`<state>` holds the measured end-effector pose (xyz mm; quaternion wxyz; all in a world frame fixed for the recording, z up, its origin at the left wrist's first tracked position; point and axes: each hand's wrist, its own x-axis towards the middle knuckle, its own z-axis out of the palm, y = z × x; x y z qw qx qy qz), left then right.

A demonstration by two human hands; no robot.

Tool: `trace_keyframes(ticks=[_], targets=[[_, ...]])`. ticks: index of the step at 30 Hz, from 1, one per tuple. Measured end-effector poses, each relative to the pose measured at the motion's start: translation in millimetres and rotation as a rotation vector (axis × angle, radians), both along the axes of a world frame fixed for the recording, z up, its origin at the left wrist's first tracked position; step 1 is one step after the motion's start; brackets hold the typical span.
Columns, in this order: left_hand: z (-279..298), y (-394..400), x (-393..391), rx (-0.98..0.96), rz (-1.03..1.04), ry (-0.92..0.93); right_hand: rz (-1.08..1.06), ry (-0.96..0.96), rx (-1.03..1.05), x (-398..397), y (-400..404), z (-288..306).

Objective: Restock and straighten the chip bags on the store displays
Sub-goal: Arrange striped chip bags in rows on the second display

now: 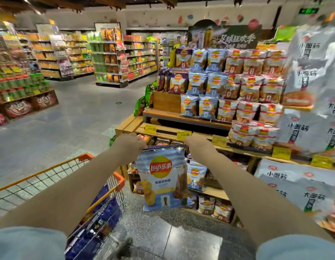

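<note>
The step in hand looks like restocking: both hands hold one pale-blue chip bag [164,178] up in the air in front of the tiered wooden display [167,102]. The left hand [130,145] pinches the bag's top seam at its left corner with curled fingers, and the right hand [197,146] pinches the same seam at the right corner, so the bag hangs flat, upright and facing the camera, touching no shelf. An orange wire cart [99,186] stands at about eight o'clock from the bag, with dark blue packs [104,212] inside it. Matching blue bags [198,107] stand in rows on the display at about one o'clock, beside red-and-white bags [247,111] further right; bare wood shows just left of the lowest blue row, at about twelve o'clock from the held bag. In my judgement the next move calls for lifting the bag up and forward to that open spot, setting it upright with its face outward and its edge against the neighbouring blue bag, without toppling the standing rows.
</note>
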<state>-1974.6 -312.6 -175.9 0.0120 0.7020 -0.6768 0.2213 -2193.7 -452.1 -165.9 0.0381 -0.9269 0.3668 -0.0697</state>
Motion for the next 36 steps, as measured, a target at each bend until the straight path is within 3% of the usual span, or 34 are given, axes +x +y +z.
trace_keyframes(ticks=[3, 6, 8, 12, 17, 19, 27, 29, 32, 36], targets=[[0, -22, -13, -0.085, -0.063, 0.122, -0.042, -0.093, 0.110, -19, -10, 13], [5, -42, -29, -0.156, -0.137, 0.180, -0.120, -0.477, 0.422, -31, -12, 21], [9, -55, -37, -0.169, -0.178, 0.177, -0.188, -0.656, 0.449, -32, -20, 20], [20, -90, -44, -0.031, -0.077, 0.265, -0.249, -0.634, 0.290, -28, -44, 27], [29, -150, -72, 0.064, -0.134, 0.664, -0.258, -0.481, 0.186, -7, -71, 28], [31, -175, -82, 0.091, -0.153, 0.739, -0.235, -0.428, 0.148, 3, -83, 25], [26, -270, -48, -0.002, -0.233, 0.765, -0.204, -0.525, 0.256, 29, -173, 6], [25, -291, -36, -0.064, -0.272, 0.764, -0.213, -0.562, 0.390, 33, -193, 6], [22, -318, -20, -0.199, -0.358, 0.767, -0.220, -0.435, 0.467, 40, -220, -8], [11, -351, -3, -0.295, -0.387, 0.795, -0.250, -0.537, 0.479, 59, -243, -23]])
